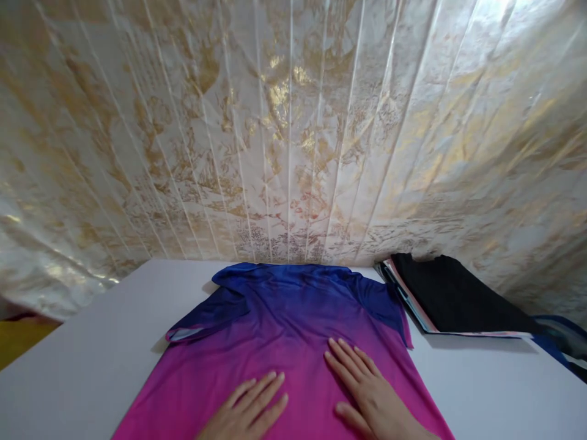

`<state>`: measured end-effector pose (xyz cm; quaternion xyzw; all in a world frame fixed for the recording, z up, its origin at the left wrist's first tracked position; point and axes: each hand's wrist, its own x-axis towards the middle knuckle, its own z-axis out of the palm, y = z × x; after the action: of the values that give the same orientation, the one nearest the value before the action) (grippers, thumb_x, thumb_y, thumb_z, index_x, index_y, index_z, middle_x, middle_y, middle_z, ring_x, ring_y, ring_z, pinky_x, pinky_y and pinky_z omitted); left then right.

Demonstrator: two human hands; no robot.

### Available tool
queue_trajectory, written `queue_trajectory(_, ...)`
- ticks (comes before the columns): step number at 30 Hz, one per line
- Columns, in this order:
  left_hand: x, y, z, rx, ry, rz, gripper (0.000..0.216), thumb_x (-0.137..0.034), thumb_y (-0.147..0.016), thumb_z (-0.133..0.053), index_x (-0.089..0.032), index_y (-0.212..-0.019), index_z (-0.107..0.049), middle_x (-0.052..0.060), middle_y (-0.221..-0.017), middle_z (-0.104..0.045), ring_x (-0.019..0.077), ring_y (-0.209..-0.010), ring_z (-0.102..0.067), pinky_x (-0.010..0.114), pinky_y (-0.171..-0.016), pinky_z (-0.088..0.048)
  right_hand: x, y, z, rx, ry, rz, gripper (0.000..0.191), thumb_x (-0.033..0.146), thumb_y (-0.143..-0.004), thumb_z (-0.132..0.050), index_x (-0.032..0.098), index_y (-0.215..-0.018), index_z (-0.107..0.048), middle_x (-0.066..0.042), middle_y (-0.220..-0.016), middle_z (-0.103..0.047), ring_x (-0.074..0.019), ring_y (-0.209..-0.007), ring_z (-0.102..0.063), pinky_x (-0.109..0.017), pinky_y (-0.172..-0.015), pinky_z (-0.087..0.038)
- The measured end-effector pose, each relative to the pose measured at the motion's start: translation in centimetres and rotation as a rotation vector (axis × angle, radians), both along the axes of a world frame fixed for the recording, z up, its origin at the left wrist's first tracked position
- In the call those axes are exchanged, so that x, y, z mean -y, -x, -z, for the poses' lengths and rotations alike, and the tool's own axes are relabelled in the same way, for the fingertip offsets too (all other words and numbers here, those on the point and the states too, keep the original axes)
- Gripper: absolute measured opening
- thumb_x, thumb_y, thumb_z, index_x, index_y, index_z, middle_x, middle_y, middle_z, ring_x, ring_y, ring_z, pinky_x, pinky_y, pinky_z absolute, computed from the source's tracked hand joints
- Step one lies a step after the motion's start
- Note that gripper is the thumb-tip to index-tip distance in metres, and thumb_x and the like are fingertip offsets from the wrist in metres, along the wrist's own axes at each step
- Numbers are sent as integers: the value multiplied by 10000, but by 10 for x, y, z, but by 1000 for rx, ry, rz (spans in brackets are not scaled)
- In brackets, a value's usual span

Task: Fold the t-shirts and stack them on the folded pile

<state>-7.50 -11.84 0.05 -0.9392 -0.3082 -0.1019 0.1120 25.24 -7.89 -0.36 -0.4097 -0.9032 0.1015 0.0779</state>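
A shirt [284, 305] that fades from blue at the far end to pink near me lies spread on a white table [92, 354]. My left hand [250, 406] rests flat on the pink part, fingers stretched out and pointing up-right. My right hand [367, 391] lies flat beside it on the same cloth, fingers extended away from me. Both palms press on the fabric and hold nothing. One short sleeve [206, 318] sticks out to the left, partly folded under.
A stack of folded clothes topped by a black garment [449, 296] sits at the table's far right. A gold and cream patterned curtain [293, 134] hangs right behind the table. A dark blue item [562, 342] lies at the right edge.
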Motion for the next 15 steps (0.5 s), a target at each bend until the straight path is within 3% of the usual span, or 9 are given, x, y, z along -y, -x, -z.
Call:
queue_trajectory(3,-48,20,-6,53,121,-195,570,-472,-982,-377,-274,-1488,-205,37,-1495,-335,201,-1350,-356,338,-1063,-329,-42,-17,7,20,-107,191,631,515,-929,-405,298,-1484,-197,-52,-1547,-212,-253,-1422,-191,-483,-1124,-248)
queue_trajectory(9,-153,59,0,150,253,-540,557,-501,-963,-340,-226,-1448,-342,61,-1526,-262,236,-1404,-236,433,-1088,-284,-125,-35,15,152,-196,458,604,561,-933,-309,263,-1457,-319,-49,-1539,-264,-226,-1413,-233,-458,-1111,-251)
queue_trajectory(12,-190,74,3,210,288,-627,595,-519,-945,-313,-196,-1442,-354,74,-1528,-257,249,-1413,-203,465,-1093,-265,-150,-35,15,208,-172,584,595,546,-936,-292,262,-1458,-320,-47,-1543,-257,-232,-1416,-222,-454,-1110,-241)
queue_trajectory(15,-212,87,1,226,301,-631,606,-516,-932,-306,-180,-1432,-372,73,-1523,-274,233,-1412,-208,436,-1118,-226,-165,-35,14,236,-138,706,592,516,-936,-302,247,-1464,-309,-42,-1550,-240,-243,-1418,-212,-450,-1111,-234)
